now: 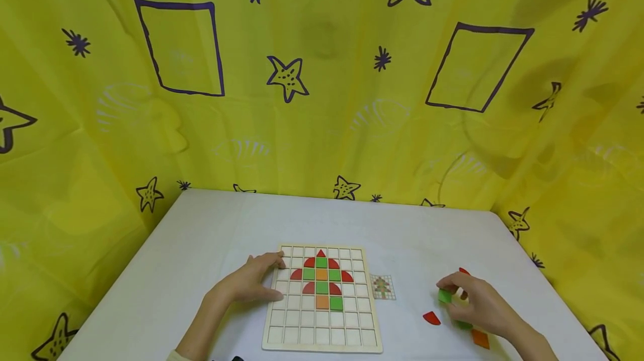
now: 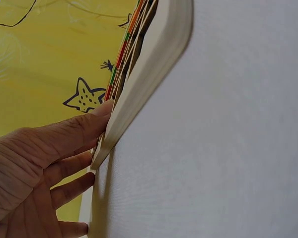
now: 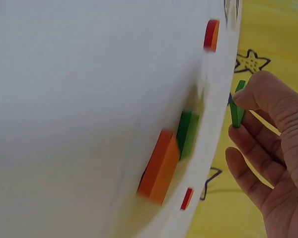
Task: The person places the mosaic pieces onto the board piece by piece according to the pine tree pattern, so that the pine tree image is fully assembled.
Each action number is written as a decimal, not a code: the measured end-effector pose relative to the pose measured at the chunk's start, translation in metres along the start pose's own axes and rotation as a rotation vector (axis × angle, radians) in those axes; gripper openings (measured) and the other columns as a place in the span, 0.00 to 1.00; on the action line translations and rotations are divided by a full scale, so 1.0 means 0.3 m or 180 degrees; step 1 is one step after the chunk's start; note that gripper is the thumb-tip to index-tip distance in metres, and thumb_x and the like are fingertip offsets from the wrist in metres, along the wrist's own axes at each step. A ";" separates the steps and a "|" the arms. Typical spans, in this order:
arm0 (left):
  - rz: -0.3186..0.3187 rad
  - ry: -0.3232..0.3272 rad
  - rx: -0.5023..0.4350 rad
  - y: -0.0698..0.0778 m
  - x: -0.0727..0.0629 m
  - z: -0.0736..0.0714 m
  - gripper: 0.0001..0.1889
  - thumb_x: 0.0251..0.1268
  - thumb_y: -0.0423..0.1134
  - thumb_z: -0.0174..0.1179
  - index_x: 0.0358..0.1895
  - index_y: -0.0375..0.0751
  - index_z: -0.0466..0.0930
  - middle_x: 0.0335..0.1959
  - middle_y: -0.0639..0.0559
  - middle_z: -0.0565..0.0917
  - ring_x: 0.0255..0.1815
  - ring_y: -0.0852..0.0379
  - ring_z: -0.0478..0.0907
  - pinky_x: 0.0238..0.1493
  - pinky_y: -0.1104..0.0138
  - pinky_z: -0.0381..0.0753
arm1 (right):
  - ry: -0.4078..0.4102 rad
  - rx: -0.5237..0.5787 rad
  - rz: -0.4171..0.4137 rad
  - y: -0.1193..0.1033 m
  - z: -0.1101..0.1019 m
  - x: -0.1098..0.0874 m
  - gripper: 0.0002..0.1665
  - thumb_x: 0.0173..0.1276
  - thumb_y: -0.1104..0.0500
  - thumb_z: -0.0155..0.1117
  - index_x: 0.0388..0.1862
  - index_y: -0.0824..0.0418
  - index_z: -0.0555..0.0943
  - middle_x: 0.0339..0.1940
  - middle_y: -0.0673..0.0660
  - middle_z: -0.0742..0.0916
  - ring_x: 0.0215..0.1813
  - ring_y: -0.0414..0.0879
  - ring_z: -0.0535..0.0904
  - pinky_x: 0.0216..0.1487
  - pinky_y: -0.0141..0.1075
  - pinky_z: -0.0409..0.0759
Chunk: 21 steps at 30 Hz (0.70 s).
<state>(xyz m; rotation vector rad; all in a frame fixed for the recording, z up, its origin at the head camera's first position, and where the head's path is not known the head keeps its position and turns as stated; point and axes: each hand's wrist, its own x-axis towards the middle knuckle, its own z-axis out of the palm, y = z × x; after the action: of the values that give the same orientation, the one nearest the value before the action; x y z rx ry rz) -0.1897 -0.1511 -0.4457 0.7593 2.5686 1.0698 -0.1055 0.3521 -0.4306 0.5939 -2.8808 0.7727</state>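
Note:
A wooden grid board point(image 1: 297, 336) lies on the white table, with red, green and orange tiles set in it in a tree-like pattern. My left hand point(image 1: 251, 280) rests at the board's left edge; in the left wrist view the thumb point(image 2: 84, 126) touches its rim. At the right, my right hand point(image 1: 475, 299) pinches a green square tile point(image 3: 237, 106) between thumb and fingers, above the table. Below that hand lie another green tile point(image 3: 187, 134) and an orange tile point(image 1: 481, 340). A red quarter-round tile point(image 1: 431, 318) lies left of them.
A small pattern card point(image 1: 383, 287) with a printed tree on a grid lies against the board's right side. Another red tile point(image 1: 463, 271) shows behind my right hand. A yellow curtain point(image 1: 322, 126) with starfish drawings hangs behind the white table point(image 1: 221, 221).

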 end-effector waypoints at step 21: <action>0.0035 0.0002 0.0021 -0.004 0.001 -0.001 0.25 0.53 0.41 0.78 0.51 0.43 0.75 0.74 0.35 0.70 0.78 0.31 0.59 0.75 0.28 0.40 | -0.0281 0.0468 -0.0738 -0.224 0.139 0.153 0.20 0.53 0.71 0.73 0.45 0.56 0.84 0.41 0.42 0.87 0.39 0.35 0.79 0.35 0.30 0.83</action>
<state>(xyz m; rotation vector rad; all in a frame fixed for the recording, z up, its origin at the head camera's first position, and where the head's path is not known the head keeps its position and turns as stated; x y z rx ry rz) -0.1905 -0.1517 -0.4465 0.7756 2.5728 1.0655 -0.1210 0.2619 -0.4269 0.9820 -2.7785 0.9477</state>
